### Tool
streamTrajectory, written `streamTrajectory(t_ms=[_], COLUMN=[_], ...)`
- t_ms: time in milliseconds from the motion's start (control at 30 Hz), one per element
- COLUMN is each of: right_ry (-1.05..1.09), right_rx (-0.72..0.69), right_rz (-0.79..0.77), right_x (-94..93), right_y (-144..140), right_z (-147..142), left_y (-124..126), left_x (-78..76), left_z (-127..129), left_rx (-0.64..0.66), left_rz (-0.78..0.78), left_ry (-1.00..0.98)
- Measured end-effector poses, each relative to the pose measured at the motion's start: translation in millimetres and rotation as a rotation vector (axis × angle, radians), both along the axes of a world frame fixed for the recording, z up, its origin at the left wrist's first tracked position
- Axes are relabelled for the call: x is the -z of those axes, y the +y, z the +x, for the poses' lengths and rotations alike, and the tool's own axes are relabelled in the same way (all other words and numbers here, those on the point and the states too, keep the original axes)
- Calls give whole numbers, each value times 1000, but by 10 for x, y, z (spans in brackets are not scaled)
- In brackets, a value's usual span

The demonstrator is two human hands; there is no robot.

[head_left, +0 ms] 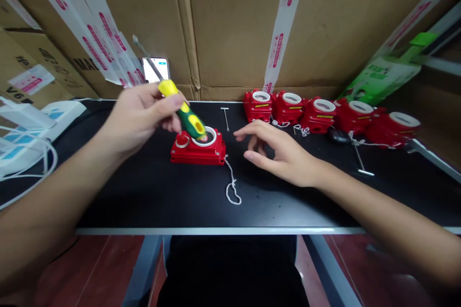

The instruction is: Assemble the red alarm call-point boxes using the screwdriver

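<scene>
My left hand (139, 117) grips a screwdriver with a yellow and green handle (183, 114); its metal shaft points up and back to the left. The handle's butt hangs just over a red box with a white ring and a red button (198, 147) on the black table (151, 192). A white string (232, 187) trails from the box's right side. My right hand (279, 151) hovers to the right of the box, fingers spread and curled, holding nothing.
Several more red boxes (324, 115) stand in a row at the back right, with white strings. Two metal T-pins (225, 117) (361, 160) lie on the table. A phone (155, 69) leans against cardboard cartons. White boxes and cables (25, 129) sit at left.
</scene>
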State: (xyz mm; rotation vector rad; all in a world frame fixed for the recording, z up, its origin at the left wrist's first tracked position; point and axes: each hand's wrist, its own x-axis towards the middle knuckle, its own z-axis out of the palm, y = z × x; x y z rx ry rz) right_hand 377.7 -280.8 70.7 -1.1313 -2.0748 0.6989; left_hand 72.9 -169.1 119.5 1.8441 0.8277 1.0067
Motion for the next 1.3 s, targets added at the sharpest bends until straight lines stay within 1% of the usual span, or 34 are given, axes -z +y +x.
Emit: streamTrajectory(t_ms=[33,67,100,133,200,267,333,367,400,433,500,533,567,600,633,667,767,800,867,933,967,1033,1100,1167,1233,1300], right_ry=[56,123,202,291,440,495,455,419,385,357,246,161,65,-31,-92,-131,-156,-135,-17,210,336,467,500,536,584,609], right_rx=[-5,-20,-53,-108,-227,-263,-213,-170,-124,-66,112,176,203,203,192,183,174,172,187,252,296,352,360,360,380,428], right_rz=[-74,-164,-270,-378,-563,-645,-623,-579,-517,-440,-231,-143,-102,-113,-122,-146,-279,-330,-430,-492,-492,-444,-395,-358,-316,-244], right_x=[-19,-36,-49,-60,-73,-84,-107,-125,-147,-170,-213,-227,-232,-228,-213,-187,-57,-4,105,207,253,333,386,399,361,271], right_y=[-42,-88,-135,-179,-251,-282,-262,-233,-194,-146,-37,19,75,128,176,219,313,333,361,376,379,372,349,314,270,215], right_z=[-43,-92,-143,-194,-284,-330,-300,-252,-181,-91,129,244,353,449,527,585,636,620,558,478,439,376,349,367,431,527], left_y=[-103,-210,-316,-417,-587,-689,-706,-684,-643,-587,-439,-355,-269,-185,-105,-33,128,162,205,226,232,240,243,242,237,231], left_x=[61,126,191,252,347,390,370,339,297,250,161,133,123,132,162,207,385,440,531,601,632,686,726,742,735,716], left_z=[77,150,217,274,355,379,346,312,270,224,138,105,79,63,55,53,69,77,92,106,115,134,155,170,175,166], left_rx=[109,206,288,347,427,477,455,416,358,299,142,104,109,141,181,204,293,316,286,181,127,64,36,15,4,12], left_rz=[-73,-119,-137,-160,-162,-143,-66,11,122,265,626,773,849,870,846,788,543,480,426,444,462,495,514,518,530,556], left_ry=[-21,0,27,62,36,63,126,175,231,308,415,453,511,568,625,679,783,777,706,577,511,424,387,369,359,361])
